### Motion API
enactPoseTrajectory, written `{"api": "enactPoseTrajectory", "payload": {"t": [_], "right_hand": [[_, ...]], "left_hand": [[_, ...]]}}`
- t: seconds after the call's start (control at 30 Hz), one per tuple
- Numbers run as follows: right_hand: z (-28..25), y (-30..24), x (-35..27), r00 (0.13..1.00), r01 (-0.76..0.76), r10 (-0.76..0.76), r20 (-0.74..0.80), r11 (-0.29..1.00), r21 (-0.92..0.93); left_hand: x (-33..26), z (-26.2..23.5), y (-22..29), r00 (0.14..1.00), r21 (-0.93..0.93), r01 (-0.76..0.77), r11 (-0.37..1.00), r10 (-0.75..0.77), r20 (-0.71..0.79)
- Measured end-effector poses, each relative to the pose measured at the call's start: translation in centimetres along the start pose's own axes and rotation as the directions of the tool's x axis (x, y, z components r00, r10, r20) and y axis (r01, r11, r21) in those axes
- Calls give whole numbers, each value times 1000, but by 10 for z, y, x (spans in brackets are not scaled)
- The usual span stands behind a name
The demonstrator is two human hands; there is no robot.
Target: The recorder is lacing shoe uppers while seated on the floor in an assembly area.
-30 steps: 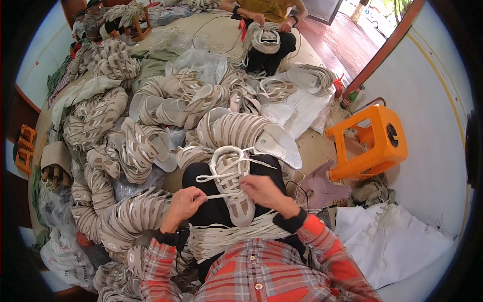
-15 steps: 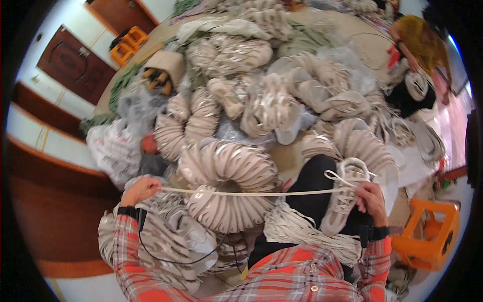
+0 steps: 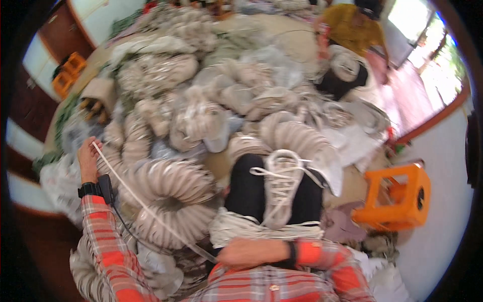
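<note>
A pale flat shoelace (image 3: 146, 206) runs taut and slanting between my hands. My left hand (image 3: 89, 158), raised at the far left, pinches its upper end. Low at my waist, my right hand (image 3: 249, 252) is closed around the other end, its fingers partly hidden. On my lap lies a beige shoe upper (image 3: 283, 189), toe side toward me, with white laces crisscrossed through its eyelets and a loop and loose end at the top. Neither hand touches it. A bundle of loose off-white laces (image 3: 226, 229) lies across my thighs, below the upper.
A ring of nested beige shoe uppers (image 3: 168, 189) lies left of my knees, with more heaps beyond. An orange plastic stool (image 3: 397, 196) stands to the right, near a white wall (image 3: 440, 166). Another person (image 3: 352, 30) sits at the far right with a shoe upper.
My left hand has moved up and outward, my right hand down and inward to my waist. The lace turned from level to slanting. The right hand left the shoe upper's side; the view shifted right.
</note>
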State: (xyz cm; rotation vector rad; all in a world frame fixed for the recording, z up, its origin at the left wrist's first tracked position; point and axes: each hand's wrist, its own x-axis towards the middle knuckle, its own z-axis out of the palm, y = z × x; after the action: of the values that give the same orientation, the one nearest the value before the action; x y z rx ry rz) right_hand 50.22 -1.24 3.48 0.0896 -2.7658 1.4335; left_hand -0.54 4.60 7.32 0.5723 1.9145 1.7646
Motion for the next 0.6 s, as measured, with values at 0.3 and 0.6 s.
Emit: {"api": "enactPoseTrajectory", "payload": {"t": [0.3,0.6], "right_hand": [[-27,48,-84,231,-663,839,-493,506,551],[-9,67,-104,264,-701,849,-457,495,514]], "left_hand": [[-304,252,-96,225,385,99,918,-397,890],[-350,276,-118,439,338,-705,624,10,899]]}}
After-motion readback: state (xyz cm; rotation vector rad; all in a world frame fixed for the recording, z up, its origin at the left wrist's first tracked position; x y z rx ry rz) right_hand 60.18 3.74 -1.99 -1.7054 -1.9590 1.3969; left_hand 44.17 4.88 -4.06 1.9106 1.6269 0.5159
